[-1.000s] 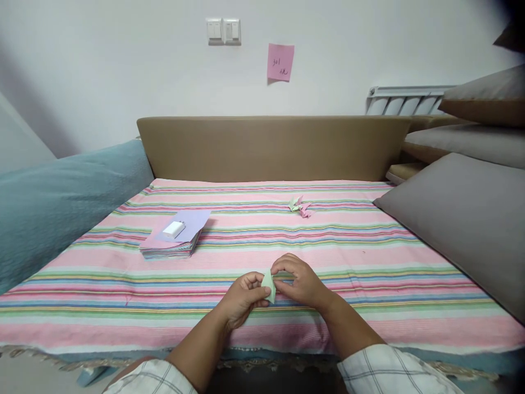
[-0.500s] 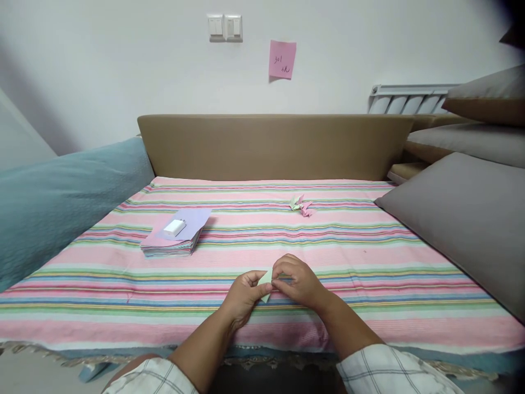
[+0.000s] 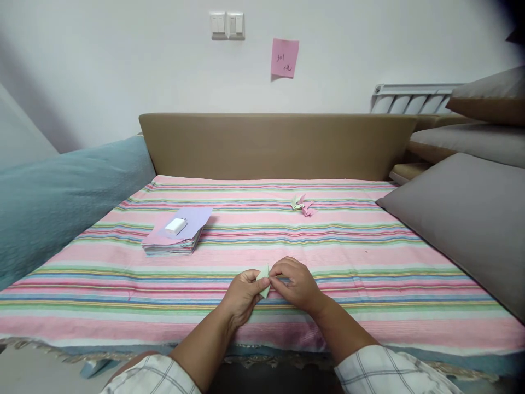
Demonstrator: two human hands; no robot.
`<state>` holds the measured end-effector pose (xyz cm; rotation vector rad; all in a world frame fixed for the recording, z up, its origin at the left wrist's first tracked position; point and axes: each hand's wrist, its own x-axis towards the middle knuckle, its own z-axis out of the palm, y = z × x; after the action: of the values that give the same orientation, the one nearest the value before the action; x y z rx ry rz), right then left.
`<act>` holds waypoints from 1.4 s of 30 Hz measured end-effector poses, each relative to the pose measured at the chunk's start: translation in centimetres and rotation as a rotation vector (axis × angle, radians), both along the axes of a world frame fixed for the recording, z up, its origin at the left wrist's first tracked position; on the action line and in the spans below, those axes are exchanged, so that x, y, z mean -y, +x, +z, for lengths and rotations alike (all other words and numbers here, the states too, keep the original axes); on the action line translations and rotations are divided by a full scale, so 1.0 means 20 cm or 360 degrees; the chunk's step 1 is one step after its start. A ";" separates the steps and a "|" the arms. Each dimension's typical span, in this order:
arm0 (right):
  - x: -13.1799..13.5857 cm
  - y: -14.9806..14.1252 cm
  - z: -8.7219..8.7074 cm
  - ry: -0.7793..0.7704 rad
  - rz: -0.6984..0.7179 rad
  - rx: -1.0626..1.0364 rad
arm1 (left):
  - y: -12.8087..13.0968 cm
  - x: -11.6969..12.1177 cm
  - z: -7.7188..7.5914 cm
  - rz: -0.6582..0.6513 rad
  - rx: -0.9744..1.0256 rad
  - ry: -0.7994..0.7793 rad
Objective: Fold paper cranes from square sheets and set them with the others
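A small folded piece of pale green paper sits between my two hands, low over the striped cloth. My left hand pinches its left side with thumb and fingers. My right hand is closed on its right side, fingers curled over the top. Most of the paper is hidden by my fingers. Farther back on the cloth lie two small folded paper figures, one green and one pink.
A stack of coloured paper sheets with a small white block on top lies at the left. A blue cushion borders the left, grey cushions the right, a brown padded backrest behind. A pink note hangs on the wall.
The green paper has been turned and folded smaller between my fingers; less of it shows now. My hands have stayed in about the same spot.
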<state>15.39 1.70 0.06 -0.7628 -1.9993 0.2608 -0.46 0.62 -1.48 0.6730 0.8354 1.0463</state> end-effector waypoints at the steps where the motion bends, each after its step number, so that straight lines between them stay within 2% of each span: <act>1: 0.00 0.00 0.00 -0.0006 0.0002 -0.0007 | 0.00 0.00 0.00 0.0002 0.0021 0.0010; 22: 0.01 -0.02 -0.03 -0.0149 0.0056 -0.0066 | 0.00 -0.01 0.02 0.0045 0.0166 0.0036; 28: 0.01 -0.03 -0.05 -0.0288 -0.0060 -0.0148 | 0.00 -0.01 0.02 0.0054 0.0212 0.0043; 34: 0.00 -0.04 -0.06 -0.0378 0.0030 -0.0110 | 0.00 -0.01 0.04 0.0077 0.0262 0.0016; 42: 0.02 -0.05 -0.04 -0.0330 -0.0044 -0.0113 | 0.01 -0.01 0.02 0.0078 0.0253 0.0045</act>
<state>14.37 1.36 -0.68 -0.8981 -1.9129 0.4785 -0.34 0.73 -1.01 0.5869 0.7034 1.1423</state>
